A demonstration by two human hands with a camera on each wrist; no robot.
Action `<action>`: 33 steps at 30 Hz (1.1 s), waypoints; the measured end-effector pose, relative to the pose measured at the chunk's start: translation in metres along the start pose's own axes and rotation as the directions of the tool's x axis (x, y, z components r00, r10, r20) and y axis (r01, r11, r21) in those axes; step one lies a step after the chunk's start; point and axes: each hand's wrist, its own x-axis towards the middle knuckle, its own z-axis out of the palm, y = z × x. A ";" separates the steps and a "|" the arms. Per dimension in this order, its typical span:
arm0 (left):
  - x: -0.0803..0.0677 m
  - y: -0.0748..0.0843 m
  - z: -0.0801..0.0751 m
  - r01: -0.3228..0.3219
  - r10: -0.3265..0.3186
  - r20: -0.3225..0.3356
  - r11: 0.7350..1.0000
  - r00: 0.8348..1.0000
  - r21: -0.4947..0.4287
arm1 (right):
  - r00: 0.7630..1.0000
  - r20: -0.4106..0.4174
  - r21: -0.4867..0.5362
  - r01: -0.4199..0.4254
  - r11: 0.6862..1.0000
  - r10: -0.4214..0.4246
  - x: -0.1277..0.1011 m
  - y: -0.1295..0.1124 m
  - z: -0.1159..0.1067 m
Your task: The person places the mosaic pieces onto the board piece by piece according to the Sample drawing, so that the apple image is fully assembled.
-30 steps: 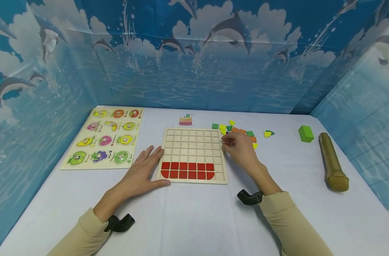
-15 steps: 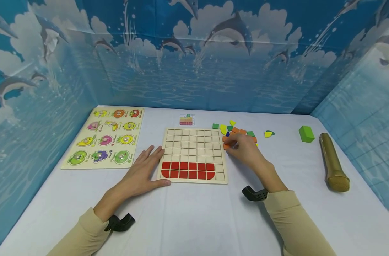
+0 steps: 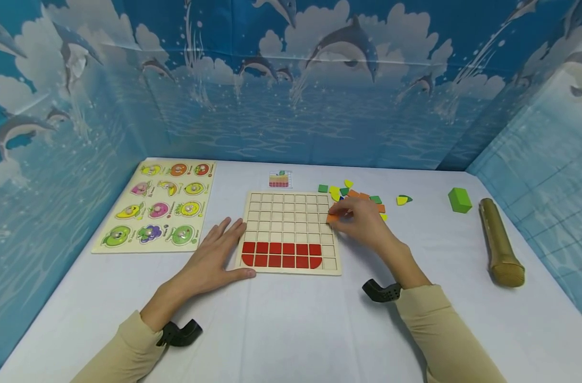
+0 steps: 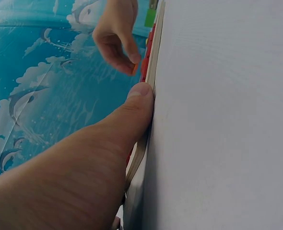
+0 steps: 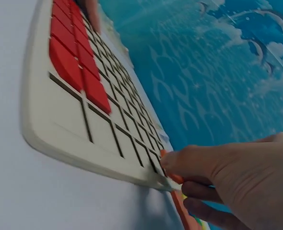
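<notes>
A wooden grid board (image 3: 282, 218) lies in the middle of the table, its two nearest rows mostly filled with red tiles (image 3: 281, 255). With fingers spread, my left hand (image 3: 216, 258) rests along the board's left edge, the thumb at the near corner. My right hand (image 3: 362, 221) pinches an orange tile (image 3: 332, 218) between thumb and forefinger, over the right edge of the board. In the right wrist view the fingers cover most of that orange tile (image 5: 163, 154). Behind the right hand lies a pile of orange, green and yellow pieces (image 3: 363, 196), partly hidden by it.
A small picture card (image 3: 280, 179) lies beyond the board. To the left is a fruit puzzle board (image 3: 166, 213). A yellow and green piece (image 3: 403, 200), a green block (image 3: 460, 200) and a brownish-gold, microphone-shaped object (image 3: 500, 244) lie to the right. A dolphin-print curtain (image 3: 291, 122) closes off the back.
My right hand first drew back slightly to the right toward orange tiles, then came left to the board's edge with one pinched. The left hand has stayed in place.
</notes>
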 end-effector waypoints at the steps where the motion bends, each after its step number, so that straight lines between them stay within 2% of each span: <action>1: 0.000 0.000 0.000 0.000 0.000 0.001 1.000 1.000 0.000 | 1.000 0.005 0.019 0.004 1.000 -0.004 0.000 -0.003 0.003; 9: 0.000 0.001 0.000 0.006 -0.006 0.006 1.000 1.000 -0.004 | 0.997 0.014 0.057 0.081 0.995 -0.082 0.000 -0.015 0.024; 20: 0.001 0.000 0.000 0.000 0.000 0.000 1.000 1.000 -0.004 | 0.994 -0.039 0.058 0.106 0.993 -0.103 -0.002 -0.019 0.033; 24: 0.000 0.000 0.000 0.003 -0.003 -0.001 1.000 1.000 -0.005 | 0.993 -0.105 0.046 0.057 0.997 -0.052 -0.002 -0.015 0.029; 29: 0.000 -0.001 0.000 -0.004 0.004 -0.001 1.000 1.000 -0.005 | 0.975 -0.217 0.033 -0.040 0.999 0.047 -0.002 -0.003 0.019; 33: 0.000 -0.002 0.000 -0.013 0.013 -0.004 1.000 1.000 -0.001 | 0.967 -0.243 -0.011 -0.084 0.996 0.079 -0.001 0.008 0.015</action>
